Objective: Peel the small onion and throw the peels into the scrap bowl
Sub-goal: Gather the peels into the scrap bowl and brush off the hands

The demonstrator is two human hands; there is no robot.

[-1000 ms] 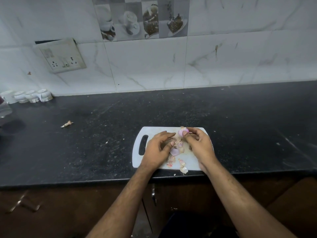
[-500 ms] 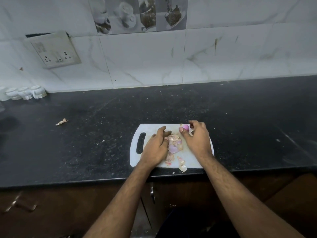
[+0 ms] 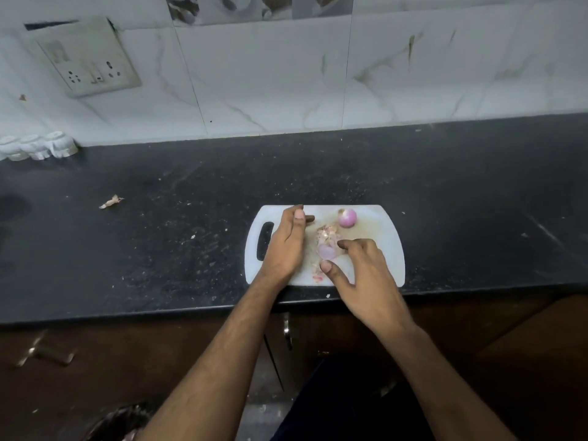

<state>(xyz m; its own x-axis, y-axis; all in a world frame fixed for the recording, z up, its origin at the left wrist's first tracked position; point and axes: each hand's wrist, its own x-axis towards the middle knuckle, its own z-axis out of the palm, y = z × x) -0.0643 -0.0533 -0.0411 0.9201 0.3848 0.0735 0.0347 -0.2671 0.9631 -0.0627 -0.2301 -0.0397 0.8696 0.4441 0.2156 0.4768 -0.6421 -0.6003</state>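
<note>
Pink peeled onion (image 3: 347, 217) sits free on the white cutting board (image 3: 381, 237), far side, touched by neither hand. Peels (image 3: 327, 241) lie piled mid-board btwn the hands: left hand (image 3: 286, 246) rests w/ fingers straight and together just left of the pile, right hand (image 3: 359, 268) hovers over its near-right edge, fingers loosely spread and bent (gripping nothing I can see). Board lies at the front edge of the black counter (image 3: 159, 243); one stray peel scrap (image 3: 111, 202) is well off to the left.
</note>
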